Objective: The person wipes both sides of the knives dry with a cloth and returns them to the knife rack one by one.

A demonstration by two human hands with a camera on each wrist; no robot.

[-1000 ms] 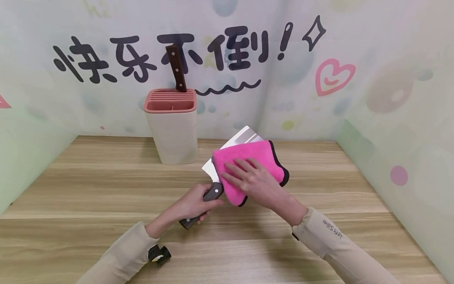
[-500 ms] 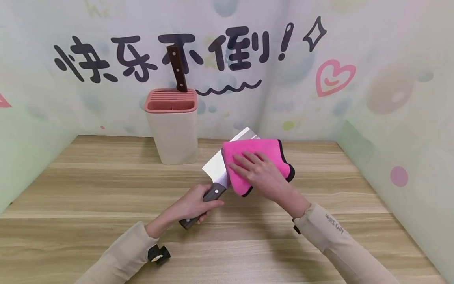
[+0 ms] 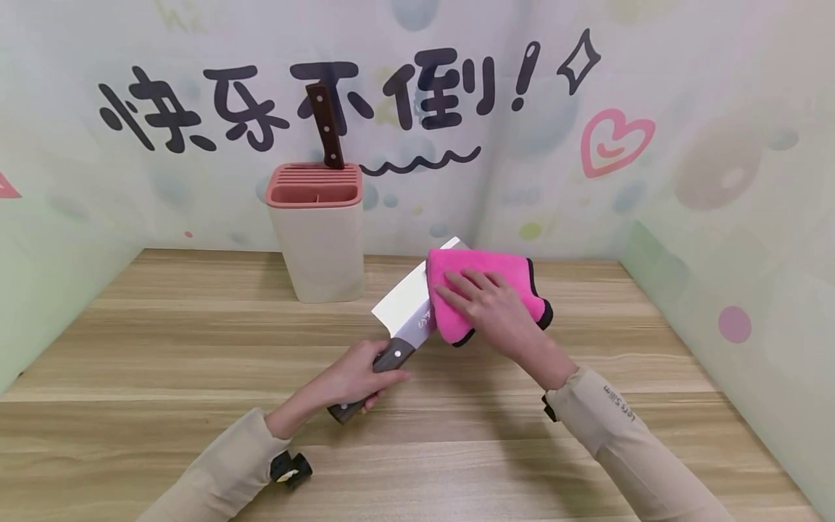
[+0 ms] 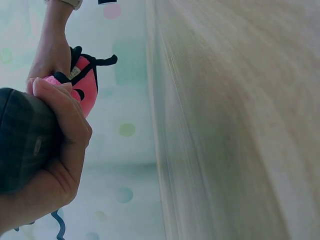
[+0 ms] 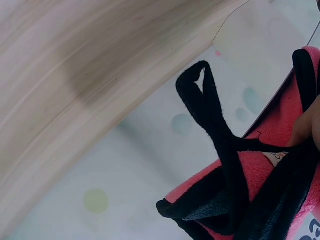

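In the head view my left hand [image 3: 359, 373] grips the dark handle [image 3: 394, 355] of a cleaver [image 3: 406, 299], its broad blade pointing up and to the right. A folded pink cloth [image 3: 515, 275] with black edging lies over the far part of that blade. My right hand [image 3: 485, 308] holds the cloth against the blade, fingers spread on top. From the left wrist, the left hand [image 4: 67, 125] is curled round the handle [image 4: 25, 140], apart from the table. A black loop [image 5: 200, 100] hangs off the cloth [image 5: 270, 122] in the right wrist view.
A white knife block [image 3: 318, 254] with a pink slotted top stands at the back left. One brown-handled knife [image 3: 325, 127] sticks up from it. The wooden table [image 3: 196, 348] meets a printed backdrop [image 3: 522, 174] behind and pale side walls.
My right hand and the cloth have slid up and right along the blade toward its far end, baring more of the blade near the handle. The left hand has stayed nearly still.
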